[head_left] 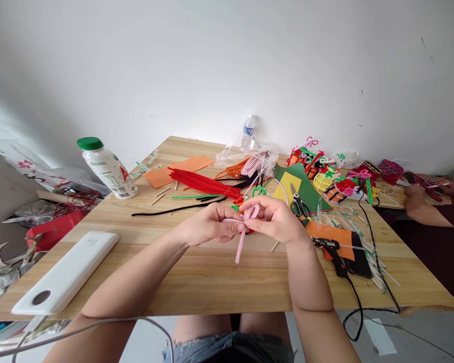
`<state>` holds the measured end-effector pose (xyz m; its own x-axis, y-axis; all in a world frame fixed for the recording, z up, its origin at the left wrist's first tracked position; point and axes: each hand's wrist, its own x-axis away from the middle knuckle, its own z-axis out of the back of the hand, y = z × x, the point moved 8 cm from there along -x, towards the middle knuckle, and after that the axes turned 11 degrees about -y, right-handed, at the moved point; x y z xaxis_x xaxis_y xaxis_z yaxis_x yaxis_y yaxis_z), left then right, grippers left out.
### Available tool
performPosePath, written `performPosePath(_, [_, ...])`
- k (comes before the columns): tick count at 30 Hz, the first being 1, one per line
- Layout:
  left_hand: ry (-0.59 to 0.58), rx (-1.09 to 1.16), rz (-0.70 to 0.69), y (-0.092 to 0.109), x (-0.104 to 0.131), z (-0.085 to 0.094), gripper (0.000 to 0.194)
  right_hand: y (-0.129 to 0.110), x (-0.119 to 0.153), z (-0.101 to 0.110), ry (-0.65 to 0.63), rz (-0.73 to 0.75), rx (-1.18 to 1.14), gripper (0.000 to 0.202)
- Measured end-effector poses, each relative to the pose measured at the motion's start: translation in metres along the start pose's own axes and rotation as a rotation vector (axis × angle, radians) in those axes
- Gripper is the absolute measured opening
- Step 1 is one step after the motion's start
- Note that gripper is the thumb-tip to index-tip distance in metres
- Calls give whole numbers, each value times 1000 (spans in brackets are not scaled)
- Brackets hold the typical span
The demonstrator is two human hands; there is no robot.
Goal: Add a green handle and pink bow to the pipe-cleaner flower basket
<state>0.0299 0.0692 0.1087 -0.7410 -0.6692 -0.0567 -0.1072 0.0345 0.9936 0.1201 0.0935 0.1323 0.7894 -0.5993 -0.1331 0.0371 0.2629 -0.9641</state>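
Note:
A pink pipe cleaner (239,246), bent into a loop with one end hanging down, is held between both hands over the table. My left hand (208,223) pinches it from the left, thumb and fingers together. From the right, my right hand (270,217) pinches the same pipe cleaner near its loop. Just behind the fingers, small red and green fuzzy pieces (259,191) show, partly hidden by the hands. A bundle of red pipe cleaners (204,182) lies beyond my left hand.
Scissors (299,204) rest on yellow and green sheets. A glue gun (335,254) with its cord lies right of my right arm. A white power bank (68,272) and a green-capped bottle (109,169) stand left. At the far right, a person's arm (426,206) reaches over the table.

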Motion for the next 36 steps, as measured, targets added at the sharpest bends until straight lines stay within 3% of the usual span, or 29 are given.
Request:
performPosePath(6, [139,-25,-59,-2,5,15,28,-6,0,-1,8,75,140,31])
performPosePath(9, [273,-28,-123,3,10,28,26,-31,8,4,150,283,490,46])
performPosePath(12, [397,8,-205,10,15,36,25,-58,22,-5,320,501,999,41])
performPosePath(14, [438,63,-231,11,15,37,28,-61,22,-20,309,570,1241,30])
performPosePath(17, [445,137,-222,5,13,35,30,-55,16,-39,242,609,1386,18])
performPosePath(23, [432,44,-167,0,12,37,29,-52,14,-53,159,677,1389,15])
performPosePath(28, [284,-122,-55,0,11,31,29,-58,16,-48,110,612,1317,16])
performPosePath(32, [93,-215,18,6,12,16,25,-62,16,-38,99,574,1032,14])
performPosePath(36, [-177,-278,79,1,10,-7,21,-42,8,-32,-124,344,557,15])
